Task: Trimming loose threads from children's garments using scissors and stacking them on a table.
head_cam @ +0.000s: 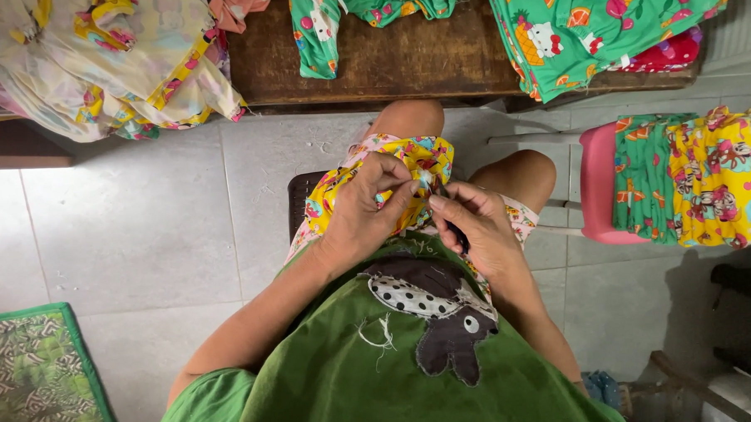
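Sitting over pale grey tiled floor (143,236), wide open to the left as far as green patterned quilted mat (36,377) at the frame corner. Dark wooden bench (403,56) edging the knees ahead, stacked with green printed garments (585,29). Pink plastic stool (597,182) crowding the right side. Yellow printed cotton garment (415,164) lying bunched on lap. Left hand (363,211) curling shut, pinching garment edge. Right hand (480,228) closing on small dark tool (458,233), fingertips touching the fabric.
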